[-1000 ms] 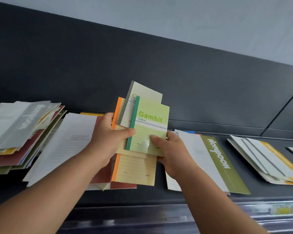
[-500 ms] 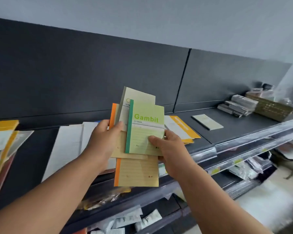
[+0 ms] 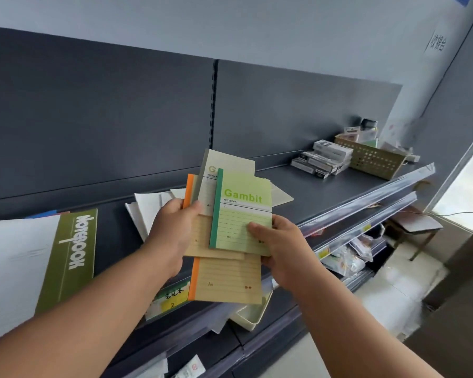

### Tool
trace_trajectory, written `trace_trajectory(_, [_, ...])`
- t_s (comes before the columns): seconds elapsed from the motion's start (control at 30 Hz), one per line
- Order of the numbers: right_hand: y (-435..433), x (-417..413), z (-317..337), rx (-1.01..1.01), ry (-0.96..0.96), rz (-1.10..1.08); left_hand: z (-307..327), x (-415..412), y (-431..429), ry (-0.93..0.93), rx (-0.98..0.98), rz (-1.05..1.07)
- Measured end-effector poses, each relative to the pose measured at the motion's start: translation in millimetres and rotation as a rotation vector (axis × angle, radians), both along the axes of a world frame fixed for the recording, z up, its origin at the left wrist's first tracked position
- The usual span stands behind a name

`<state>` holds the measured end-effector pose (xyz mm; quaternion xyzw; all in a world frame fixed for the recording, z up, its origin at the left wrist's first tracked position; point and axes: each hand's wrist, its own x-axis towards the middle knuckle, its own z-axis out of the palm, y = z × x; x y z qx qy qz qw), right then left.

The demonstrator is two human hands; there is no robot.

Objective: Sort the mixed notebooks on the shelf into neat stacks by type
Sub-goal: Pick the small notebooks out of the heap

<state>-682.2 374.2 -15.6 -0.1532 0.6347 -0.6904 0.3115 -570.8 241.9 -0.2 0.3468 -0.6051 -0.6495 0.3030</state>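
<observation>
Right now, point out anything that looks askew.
The small notebooks fanned between the left hand and right hand are misaligned: the green Gambit notebook sits offset over the orange-spined notebook, edges not squared.

Boxes: small black-and-white boxes [image 3: 321,159], stacked flat toward the far right end of the shelf [image 3: 339,189].
Basket: tan perforated basket [image 3: 372,157], just right of the boxes, near the right edge.
Price label: green-and-yellow tag [image 3: 171,298] in the front rail.
Lower tier: packaged goods [image 3: 350,257], blurred.
</observation>
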Motion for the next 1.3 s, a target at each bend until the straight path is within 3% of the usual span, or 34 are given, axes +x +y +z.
trace_trajectory(0.33, [-33.2,-120.8,6.1,0.044,-0.040,-0.156,-1.6,-123.0,-47.7,-0.009,0.053,-0.049])
trace_trajectory(0.57, [-48.6,-205.2,-5.6,0.117,-0.070,-0.220,-1.6,-168.5,-76.5,-0.091,0.058,0.062])
trace_trajectory(1.0, [-108.0,-342.2,-36.4,0.324,0.157,0.127,-8.6,-231.2,-53.0,-0.082,0.189,0.458])
trace_trajectory(1.3, [-88.6,-407.8,-12.2,0.081,0.173,0.009,-33.6,-299.9,-11.5,-0.183,0.219,0.514])
